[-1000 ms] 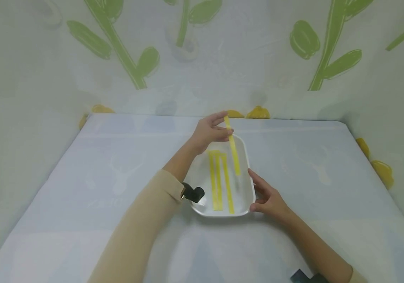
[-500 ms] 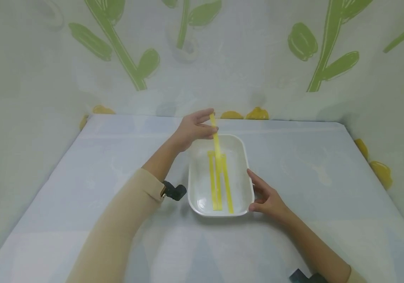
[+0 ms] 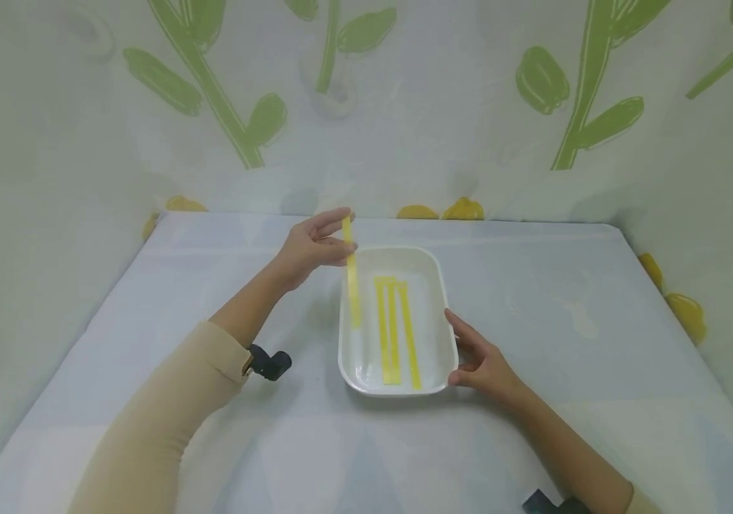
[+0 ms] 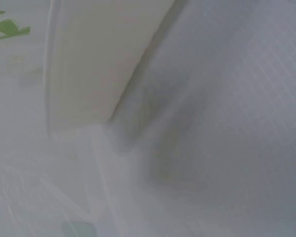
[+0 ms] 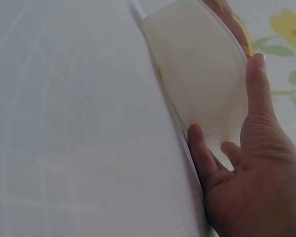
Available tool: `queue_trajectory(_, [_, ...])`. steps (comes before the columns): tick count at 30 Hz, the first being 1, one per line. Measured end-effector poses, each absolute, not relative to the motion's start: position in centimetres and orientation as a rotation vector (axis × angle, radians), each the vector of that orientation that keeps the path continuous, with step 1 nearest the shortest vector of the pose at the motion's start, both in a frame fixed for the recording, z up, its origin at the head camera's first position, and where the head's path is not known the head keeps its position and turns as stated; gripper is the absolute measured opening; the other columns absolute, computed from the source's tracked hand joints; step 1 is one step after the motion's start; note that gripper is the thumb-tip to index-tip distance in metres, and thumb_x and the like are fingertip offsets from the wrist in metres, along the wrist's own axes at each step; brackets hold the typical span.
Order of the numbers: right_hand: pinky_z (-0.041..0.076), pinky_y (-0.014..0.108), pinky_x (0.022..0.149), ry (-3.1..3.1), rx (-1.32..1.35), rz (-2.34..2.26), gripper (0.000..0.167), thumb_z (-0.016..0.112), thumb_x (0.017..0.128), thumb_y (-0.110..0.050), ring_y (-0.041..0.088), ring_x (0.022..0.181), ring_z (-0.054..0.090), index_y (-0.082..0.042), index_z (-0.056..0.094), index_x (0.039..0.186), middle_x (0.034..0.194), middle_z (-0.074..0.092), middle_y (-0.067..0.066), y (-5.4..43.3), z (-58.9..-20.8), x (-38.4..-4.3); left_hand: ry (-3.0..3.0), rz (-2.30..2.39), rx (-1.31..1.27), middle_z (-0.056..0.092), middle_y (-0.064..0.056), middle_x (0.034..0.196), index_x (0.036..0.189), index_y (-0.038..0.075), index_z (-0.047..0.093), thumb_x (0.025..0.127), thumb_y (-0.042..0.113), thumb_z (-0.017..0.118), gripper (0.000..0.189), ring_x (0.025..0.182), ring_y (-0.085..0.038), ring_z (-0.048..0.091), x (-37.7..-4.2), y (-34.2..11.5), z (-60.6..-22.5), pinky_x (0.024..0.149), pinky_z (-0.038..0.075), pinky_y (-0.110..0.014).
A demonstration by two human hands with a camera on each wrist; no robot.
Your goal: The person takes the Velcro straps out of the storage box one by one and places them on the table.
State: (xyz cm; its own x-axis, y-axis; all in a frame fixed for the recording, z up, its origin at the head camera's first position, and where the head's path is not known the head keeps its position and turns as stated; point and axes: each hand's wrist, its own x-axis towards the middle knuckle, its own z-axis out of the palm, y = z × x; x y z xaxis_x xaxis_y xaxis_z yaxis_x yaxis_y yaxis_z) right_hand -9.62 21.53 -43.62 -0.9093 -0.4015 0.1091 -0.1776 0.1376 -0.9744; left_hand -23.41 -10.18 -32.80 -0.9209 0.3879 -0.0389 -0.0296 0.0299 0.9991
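Note:
My left hand (image 3: 308,248) pinches a thin yellow strip (image 3: 353,289) near its upper end. The strip hangs down over the left wall of a white rectangular tray (image 3: 433,314). Three more yellow strips (image 3: 408,325) lie lengthwise in the tray, the two left ones close together at their ends. At the tray's right side, my right hand (image 3: 484,360) holds the wall, thumb by the near corner. The right wrist view shows its fingers (image 5: 202,153) against the tray's outer wall (image 5: 197,74), one digit reaching the rim. In the left wrist view the held strip is hidden.
The tray stands on a pale patterned tabletop (image 3: 263,442). Behind it rises a light wall (image 3: 430,107) with green plant drawings, close to the table's far edge. A dark wrist camera (image 3: 270,363) sits on the left wrist, another (image 3: 555,503) on the right.
My left hand has carried the yellow strip leftward, from over the tray's right half to its left wall. My right hand and the strips in the tray have stayed in place.

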Motion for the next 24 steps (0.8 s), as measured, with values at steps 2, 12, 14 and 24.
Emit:
queue_trajectory(2, [0.056, 0.032, 0.075, 2.229, -0.567, -1.867, 0.095, 0.081, 0.074, -0.013, 0.021, 0.123, 0.048, -0.016, 0.025, 0.151, 0.154, 0.024, 0.019, 21.5, -43.6, -9.6, 2.02, 1.956, 0.381, 0.043, -0.003, 0.147, 0.141, 0.016, 0.045, 0.083, 0.004, 0.069, 0.064, 0.101, -0.021, 0.065, -23.1, -10.7, -33.0, 0.082, 0.055, -0.033])
queue_trajectory(12, [0.056, 0.033, 0.076, 2.228, -0.55, -1.871, 0.094, 0.081, 0.074, -0.013, 0.008, 0.12, 0.05, -0.017, 0.026, 0.15, 0.154, 0.026, 0.016, 21.4, -43.5, -9.6, 2.082, 1.875, 0.353, 0.042, -0.002, 0.147, 0.142, 0.017, 0.043, 0.082, 0.011, 0.073, 0.067, 0.095, -0.018, 0.066, -20.7, -12.9, -35.1, 0.08, 0.055, -0.031])
queue_trajectory(14, [0.056, 0.033, 0.075, 2.229, -0.55, -1.872, 0.094, 0.081, 0.074, -0.013, 0.006, 0.12, 0.05, -0.017, 0.026, 0.15, 0.154, 0.026, 0.016, 21.4, -43.4, -9.6, 2.08, 1.865, 0.339, 0.042, -0.003, 0.148, 0.142, 0.017, 0.043, 0.082, 0.011, 0.073, 0.068, 0.092, -0.015, 0.066, -20.2, -13.3, -35.6, 0.079, 0.056, -0.031])
queue_trajectory(24, [0.057, 0.032, 0.074, 2.194, -0.604, -1.914, 0.092, 0.08, 0.075, -0.012, -0.001, 0.115, 0.052, -0.011, 0.026, 0.15, 0.151, 0.027, 0.024, 21.6, -43.6, -9.7, 1.993, 1.874, 0.311, 0.037, -0.006, 0.15, 0.143, 0.012, 0.04, 0.081, 0.0, 0.07, 0.07, 0.091, -0.012, 0.068, -19.1, -14.9, -38.1, 0.077, 0.056, -0.03])
